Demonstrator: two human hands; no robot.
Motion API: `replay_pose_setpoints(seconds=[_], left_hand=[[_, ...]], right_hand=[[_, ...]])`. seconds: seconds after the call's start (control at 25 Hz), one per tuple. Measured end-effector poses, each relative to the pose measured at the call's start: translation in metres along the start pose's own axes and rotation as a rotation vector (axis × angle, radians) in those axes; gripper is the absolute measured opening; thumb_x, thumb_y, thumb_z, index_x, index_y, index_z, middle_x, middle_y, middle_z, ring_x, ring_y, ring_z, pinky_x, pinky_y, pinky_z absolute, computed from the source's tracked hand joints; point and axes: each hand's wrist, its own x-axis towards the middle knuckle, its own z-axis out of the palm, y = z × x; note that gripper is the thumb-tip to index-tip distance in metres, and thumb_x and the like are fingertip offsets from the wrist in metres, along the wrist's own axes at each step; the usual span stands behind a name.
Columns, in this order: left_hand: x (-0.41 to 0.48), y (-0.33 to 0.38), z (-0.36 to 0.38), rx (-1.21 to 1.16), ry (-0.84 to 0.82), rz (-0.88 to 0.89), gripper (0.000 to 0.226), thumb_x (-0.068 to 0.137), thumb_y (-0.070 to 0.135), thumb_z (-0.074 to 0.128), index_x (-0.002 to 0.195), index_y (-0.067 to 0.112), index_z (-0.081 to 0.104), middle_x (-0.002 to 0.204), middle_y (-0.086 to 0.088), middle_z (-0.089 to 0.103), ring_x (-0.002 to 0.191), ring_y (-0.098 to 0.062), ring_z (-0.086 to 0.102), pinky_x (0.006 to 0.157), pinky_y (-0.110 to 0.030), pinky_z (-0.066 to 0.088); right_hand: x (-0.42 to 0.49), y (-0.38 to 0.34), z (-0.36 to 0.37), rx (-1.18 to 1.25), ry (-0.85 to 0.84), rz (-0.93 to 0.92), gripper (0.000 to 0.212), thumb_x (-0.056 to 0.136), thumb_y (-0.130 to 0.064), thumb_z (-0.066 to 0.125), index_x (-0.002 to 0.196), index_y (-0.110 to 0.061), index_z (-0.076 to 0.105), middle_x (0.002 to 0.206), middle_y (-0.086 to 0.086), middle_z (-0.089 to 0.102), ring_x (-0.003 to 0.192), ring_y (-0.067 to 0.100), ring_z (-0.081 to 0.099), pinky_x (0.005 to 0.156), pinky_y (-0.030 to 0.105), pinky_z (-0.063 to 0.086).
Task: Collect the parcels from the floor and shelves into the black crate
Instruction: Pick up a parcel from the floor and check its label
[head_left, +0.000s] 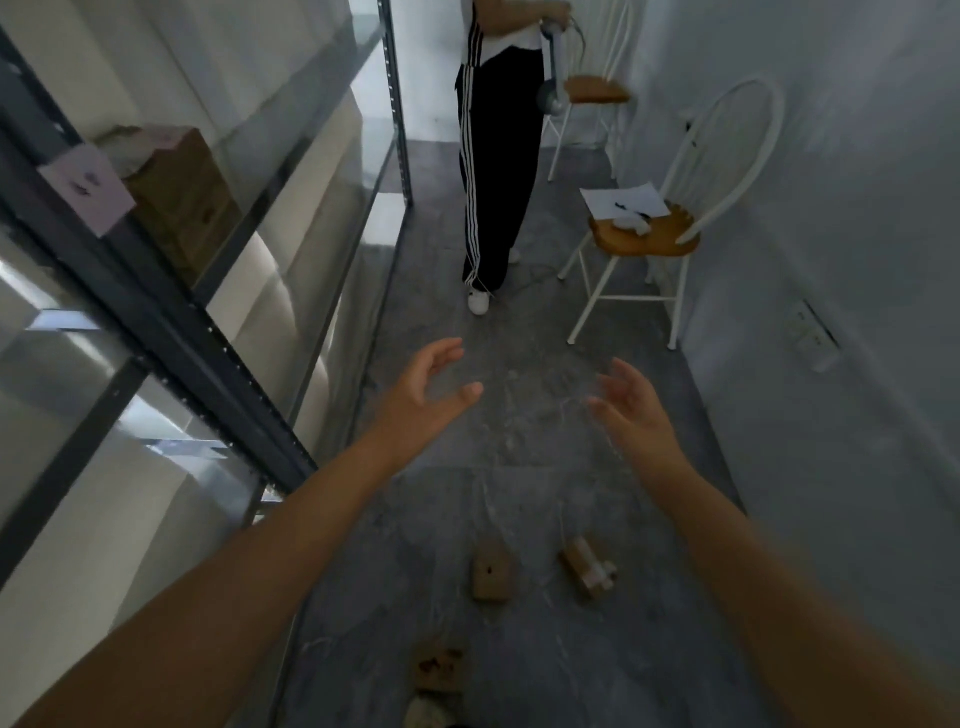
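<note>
Blurred parcel (437, 670) cut off at bottom edge; left hand (423, 392), right hand (631, 410) spread, empty.

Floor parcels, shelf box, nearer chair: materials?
Floor parcels: look like brown cardboard or kraft paper, matte tan; blurred, so unsure. Shelf box: likely corrugated cardboard, dull brown, with a pale paper label hanging in front. Nearer chair: seat looks like varnished wood, warm orange sheen; its white frame could be painted wood or metal, which one cannot be told.
</note>
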Motion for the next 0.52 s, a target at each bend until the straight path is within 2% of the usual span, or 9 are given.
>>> replay_pose_setpoints(seconds=[0.08,0.24,0.36,0.52], left_hand=[[0.025,-0.036,0.012,-0.008,-0.015,-0.065,0.049,0.084,0.015,0.067,0.128,0.021,0.046,0.126,0.005,0.052,0.121,-0.006,0.046,0.102,-0.021,0.034],[0.056,-0.132,0.053,-0.041,0.004,-0.173,0.049,0.082,0.006,0.067,0.126,0.013,0.047,0.123,-0.001,0.053,0.116,-0.008,0.047,0.097,-0.010,0.037],[0.072,-0.243,0.089,-0.040,0.024,-0.240,0.050,0.082,0.006,0.067,0.127,0.010,0.047,0.126,-0.006,0.054,0.115,-0.009,0.048,0.099,-0.020,0.035],[0.072,-0.415,0.139,0.046,-0.009,-0.373,0.052,0.084,0.010,0.065,0.131,0.006,0.044,0.134,-0.009,0.049,0.122,-0.013,0.044,0.096,-0.018,0.033]], right_hand=[[0.022,0.029,0.009,-0.038,0.003,0.047,0.061,0.087,-0.010,0.061,0.141,-0.012,0.032,0.136,0.012,0.047,0.126,0.022,0.046,0.094,0.029,0.041],[0.056,0.125,0.030,-0.083,-0.025,0.162,0.061,0.086,-0.007,0.062,0.140,-0.011,0.034,0.130,0.011,0.048,0.117,0.014,0.045,0.095,0.028,0.039],[0.087,0.237,0.046,-0.113,-0.059,0.239,0.061,0.086,-0.005,0.062,0.140,-0.010,0.033,0.133,0.012,0.047,0.122,0.019,0.045,0.101,0.031,0.039],[0.121,0.412,0.069,-0.136,-0.064,0.345,0.063,0.085,-0.004,0.063,0.140,-0.007,0.032,0.138,0.018,0.043,0.130,0.027,0.041,0.106,0.037,0.037]])
